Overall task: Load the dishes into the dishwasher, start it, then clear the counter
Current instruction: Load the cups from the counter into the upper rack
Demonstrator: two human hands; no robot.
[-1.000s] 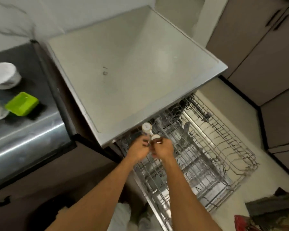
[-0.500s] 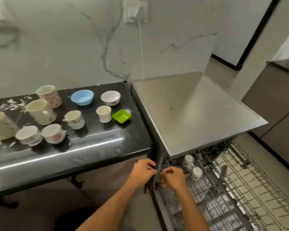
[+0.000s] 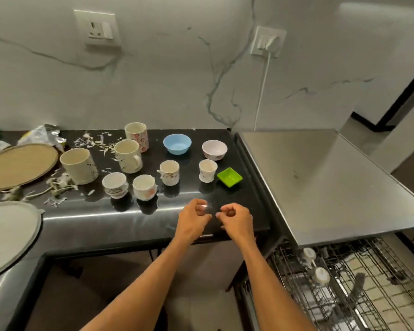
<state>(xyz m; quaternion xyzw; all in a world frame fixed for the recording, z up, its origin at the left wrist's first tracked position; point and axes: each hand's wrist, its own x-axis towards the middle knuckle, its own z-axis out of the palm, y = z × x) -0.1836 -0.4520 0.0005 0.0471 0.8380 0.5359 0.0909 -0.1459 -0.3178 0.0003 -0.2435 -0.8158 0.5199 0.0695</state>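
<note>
Both my hands hover over the front edge of the black counter (image 3: 153, 211). My left hand (image 3: 193, 220) and my right hand (image 3: 237, 220) hold nothing, their fingers loosely curled. Beyond them stand several cups, among them a small white cup (image 3: 208, 170) and a patterned cup (image 3: 169, 172). A green square dish (image 3: 229, 177), a blue bowl (image 3: 177, 144) and a white bowl (image 3: 214, 149) sit nearby. At the lower right the dishwasher rack (image 3: 359, 304) is pulled out, with two small white cups (image 3: 321, 276) in it.
The dishwasher's steel top (image 3: 320, 177) adjoins the counter on the right. On the left lie a round woven mat (image 3: 17, 166), a grey round tray (image 3: 7, 235), peel scraps (image 3: 58, 187) and a foil packet (image 3: 41, 136). A white cord (image 3: 261, 91) hangs from the wall socket.
My hands left the two small cups in the rack and moved up and left over the counter's front edge. My view swung from the dishwasher to the counter.
</note>
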